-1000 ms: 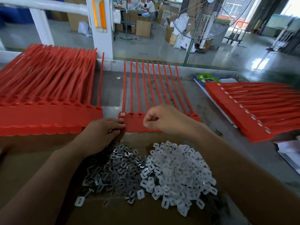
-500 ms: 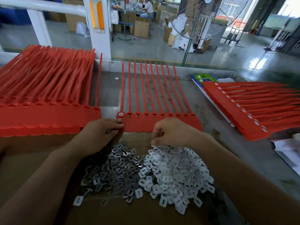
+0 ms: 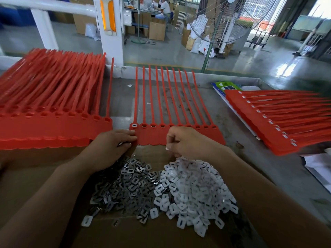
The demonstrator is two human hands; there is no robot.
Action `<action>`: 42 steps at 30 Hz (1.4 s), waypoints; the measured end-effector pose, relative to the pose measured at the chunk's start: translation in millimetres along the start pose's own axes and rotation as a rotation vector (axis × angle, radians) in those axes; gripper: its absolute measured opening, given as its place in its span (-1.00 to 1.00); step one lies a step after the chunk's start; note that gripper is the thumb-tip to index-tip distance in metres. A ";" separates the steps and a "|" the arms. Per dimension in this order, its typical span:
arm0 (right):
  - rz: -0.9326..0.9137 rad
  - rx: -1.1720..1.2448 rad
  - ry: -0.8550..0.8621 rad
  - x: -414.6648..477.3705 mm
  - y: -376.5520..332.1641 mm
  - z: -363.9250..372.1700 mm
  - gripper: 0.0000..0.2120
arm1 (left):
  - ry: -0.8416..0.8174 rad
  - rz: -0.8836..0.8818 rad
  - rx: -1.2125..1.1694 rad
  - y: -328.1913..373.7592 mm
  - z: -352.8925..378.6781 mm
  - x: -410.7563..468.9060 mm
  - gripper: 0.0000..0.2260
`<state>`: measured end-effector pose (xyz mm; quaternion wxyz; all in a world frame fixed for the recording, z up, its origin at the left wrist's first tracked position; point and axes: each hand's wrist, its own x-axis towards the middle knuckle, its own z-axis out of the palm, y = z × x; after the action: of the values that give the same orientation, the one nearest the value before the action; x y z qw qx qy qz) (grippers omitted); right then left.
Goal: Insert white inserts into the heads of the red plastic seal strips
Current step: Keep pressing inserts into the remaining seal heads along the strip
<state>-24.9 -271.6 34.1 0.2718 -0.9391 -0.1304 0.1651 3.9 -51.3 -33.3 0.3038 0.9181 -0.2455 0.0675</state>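
A sheet of joined red seal strips (image 3: 179, 138) lies in the middle of the table, tails pointing away. Its leftmost head (image 3: 134, 125) has a white insert; the other heads look dark. My left hand (image 3: 111, 149) rests at the sheet's left edge, fingertips pressing on the red plastic. My right hand (image 3: 186, 142) hovers over the sheet's near edge with curled fingers, pinching a small white insert (image 3: 167, 148). A heap of white inserts (image 3: 195, 192) lies on cardboard just below my right hand.
A pile of grey metal clips (image 3: 129, 185) lies left of the white heap. A thick stack of red strips (image 3: 53, 108) fills the left side. Another stack (image 3: 277, 120), with white inserts in its heads, lies at the right over papers (image 3: 315, 165). A standing fan (image 3: 207, 56) is beyond the table.
My right hand dropped from the strip heads to the white heap, then lifted back to the sheet's near edge with a white piece. My left hand stayed put.
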 end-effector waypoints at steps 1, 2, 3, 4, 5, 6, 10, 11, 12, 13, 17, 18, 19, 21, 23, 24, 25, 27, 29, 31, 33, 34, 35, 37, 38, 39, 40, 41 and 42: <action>0.003 0.044 0.013 0.5 -0.7 -0.2 -0.85 | 0.001 0.002 0.001 -0.2 0.0 0.0 -0.73; 0.001 0.067 0.022 1.1 -1.6 -0.1 -0.86 | 0.001 0.005 0.003 -0.6 0.0 -0.1 -0.73; -0.007 0.060 0.031 1.8 -2.6 -0.6 -0.86 | 0.003 0.009 0.006 -0.8 0.1 -0.1 -0.73; -0.018 0.035 0.037 3.2 -3.4 -0.9 -0.86 | 0.004 0.012 0.010 -0.9 0.3 0.1 -0.73; -0.027 0.008 0.043 4.9 -4.5 -1.0 -0.85 | 0.005 0.012 0.012 -1.1 0.4 0.0 -0.73; -0.031 -0.010 0.053 7.2 -5.4 -0.6 -0.86 | 0.005 0.010 0.013 -1.2 0.3 -0.1 -0.73; -0.046 0.014 0.152 19.2 -6.8 4.1 -0.87 | 0.007 0.005 0.013 -0.9 -0.3 -0.2 -0.73; -0.054 0.041 0.172 22.7 -7.3 4.8 -0.90 | 0.010 0.010 0.014 -0.8 -0.4 0.0 -0.73; -0.060 0.075 0.189 25.9 -8.5 5.0 -0.91 | 0.012 0.013 0.016 -0.8 -0.4 0.1 -0.73; -0.061 0.105 0.205 30.0 -9.4 4.7 -0.89 | 0.013 0.015 0.017 -0.5 -0.5 0.0 -0.73; -0.060 0.102 0.271 49.8 -13.3 4.2 -0.96 | 0.017 0.030 0.005 0.8 -1.7 -0.7 -0.74; -0.059 0.096 0.292 55.0 -14.2 4.3 -0.97 | 0.021 0.025 -0.011 1.5 -2.0 -0.8 -0.74; -0.055 0.085 0.312 60.2 -14.6 4.8 -0.94 | 0.025 0.020 -0.024 2.3 -2.4 -0.8 -0.74; -0.040 0.051 0.342 70.4 -16.0 7.1 -0.89 | 0.031 0.028 -0.019 2.9 -2.8 -1.2 -0.74; -0.030 0.061 0.353 78.8 -17.9 10.4 -0.86 | 0.027 0.044 0.002 3.0 -3.1 -1.3 -0.74; -0.026 0.080 0.349 82.3 -18.7 12.4 -0.86 | 0.025 0.046 0.007 3.2 -3.3 -1.2 -0.74; -0.025 0.092 0.341 85.4 -19.4 14.6 -0.85 | 0.024 0.048 0.009 3.4 -3.5 -1.2 -0.74; -0.022 0.086 0.322 90.4 -20.0 18.6 -0.85 | 0.023 0.053 0.009 3.9 -3.9 -1.3 -0.74; -0.012 0.076 0.310 93.5 -19.3 21.3 -0.85 | 0.022 0.049 0.010 4.7 -4.0 -1.0 -0.74; -0.001 0.075 0.303 95.8 -18.0 22.2 -0.84 | 0.020 0.039 0.016 4.7 -4.0 -0.5 -0.74; 0.007 0.069 0.298 97.4 -17.1 22.5 -0.85 | 0.020 0.039 0.020 4.5 -4.0 -0.2 -0.74; 0.010 0.070 0.298 98.0 -17.0 22.7 -0.85 | 0.020 0.042 0.018 4.2 -4.1 0.0 -0.74; 0.012 0.072 0.299 98.3 -17.0 22.8 -0.85 | 0.020 0.043 0.015 4.1 -4.2 0.0 -0.74; 0.008 0.063 0.307 99.0 -17.2 23.3 -0.86 | 0.016 0.037 0.013 3.7 -4.3 -0.2 -0.73; 0.003 0.053 0.312 99.2 -17.2 23.8 -0.86 | 0.015 0.034 0.013 3.4 -4.2 -0.1 -0.73; -0.001 0.040 0.317 99.4 -17.0 24.2 -0.86 | 0.015 0.034 0.014 2.9 -3.9 -0.1 -0.73; -0.006 0.027 0.324 99.7 -17.0 24.6 -0.87 | 0.016 0.035 0.014 2.5 -3.6 0.4 -0.73; -0.009 0.018 0.330 100.1 -16.8 25.1 -0.87 | 0.015 0.036 0.013 2.2 -3.5 0.4 -0.74; -0.010 0.017 0.335 100.9 -16.7 25.6 -0.88 | 0.015 0.037 0.013 2.0 -3.3 0.4 -0.74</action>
<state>54.7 -212.2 -1.2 0.2986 -0.9504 -0.0867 0.0059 3.3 -51.0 -29.5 0.2984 0.9147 -0.2600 0.0815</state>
